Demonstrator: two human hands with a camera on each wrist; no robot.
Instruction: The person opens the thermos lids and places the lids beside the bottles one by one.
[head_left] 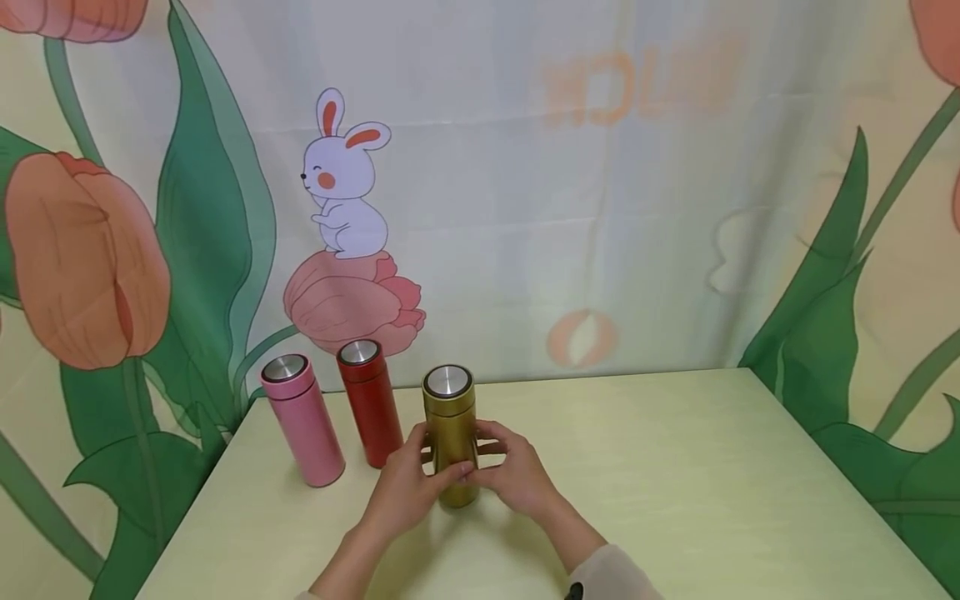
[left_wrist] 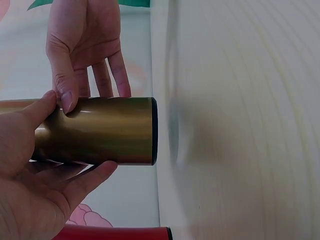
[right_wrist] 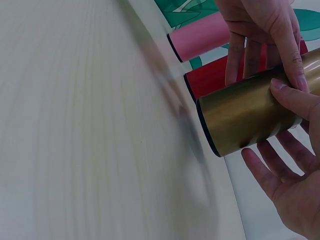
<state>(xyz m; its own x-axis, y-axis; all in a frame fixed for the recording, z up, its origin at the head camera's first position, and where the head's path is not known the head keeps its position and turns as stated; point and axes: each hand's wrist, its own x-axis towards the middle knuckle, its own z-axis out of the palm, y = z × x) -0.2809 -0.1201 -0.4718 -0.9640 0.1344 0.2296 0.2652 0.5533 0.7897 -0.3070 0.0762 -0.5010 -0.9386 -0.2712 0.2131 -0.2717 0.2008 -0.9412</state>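
Note:
A gold metallic vacuum flask (head_left: 452, 429) with a silver-topped lid stands upright between both hands in the head view. My left hand (head_left: 405, 490) holds its left side, thumb across the front. On the other side my right hand (head_left: 519, 473) grips it too, and the two thumbs meet near the front. In the left wrist view the dark base of the gold flask (left_wrist: 110, 132) is close to the tabletop; whether it touches cannot be told. A red flask (head_left: 372, 408) is just left of it, with a pink flask (head_left: 306, 425) farther left.
The pale wood-grain table (head_left: 675, 475) extends right and toward the front. Behind it hangs a curtain (head_left: 487, 208) printed with tulips and a rabbit, reaching the table's back edge. Similar printed cloth borders the left and right sides.

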